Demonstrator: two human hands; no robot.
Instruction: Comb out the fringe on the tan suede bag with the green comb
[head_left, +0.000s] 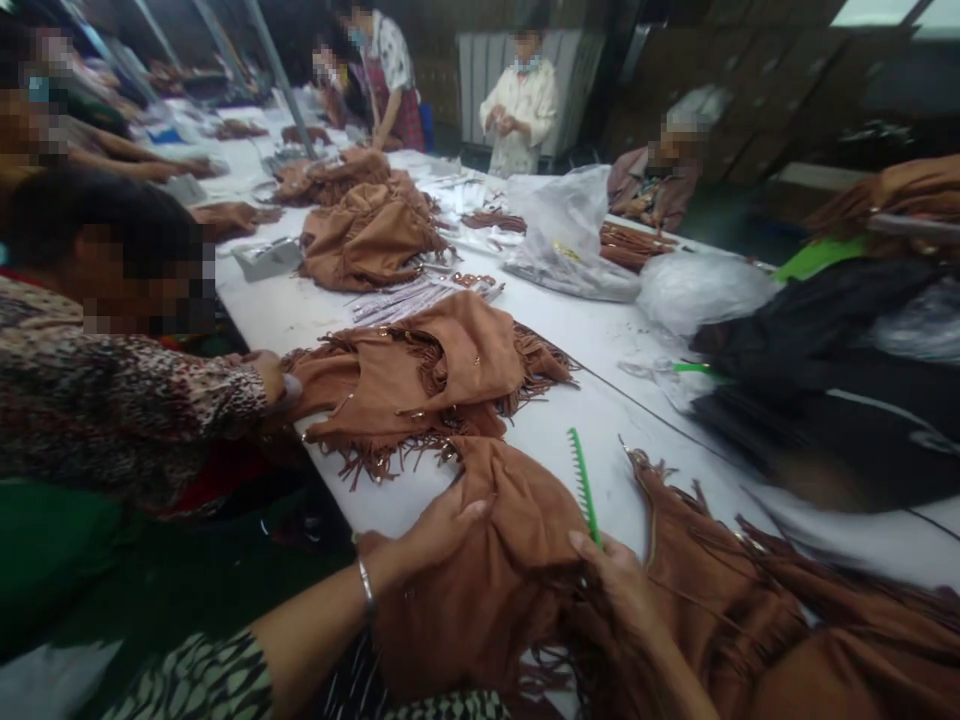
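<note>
Left hand (439, 530) lies flat, fingers spread, pressing on a brown suede fringed bag (510, 560) at the near edge of the long white surface (600, 340). Right hand (615, 590) pinches the lower end of a green plastic comb (583, 482) between thumb and fingers, teeth pointing left, comb tip resting on the surface just beside the bag. Fringe strands near the right hand look tangled and bunched, so combing seems barely under way; more brown fringed pieces (757, 600) lie right, uncombed. A second pile of brown fringed bags (427, 380) sits further up, touched by a co-worker's hand (270, 375) in a patterned sleeve. Clear plastic bags (570, 235) beyond.
</note>
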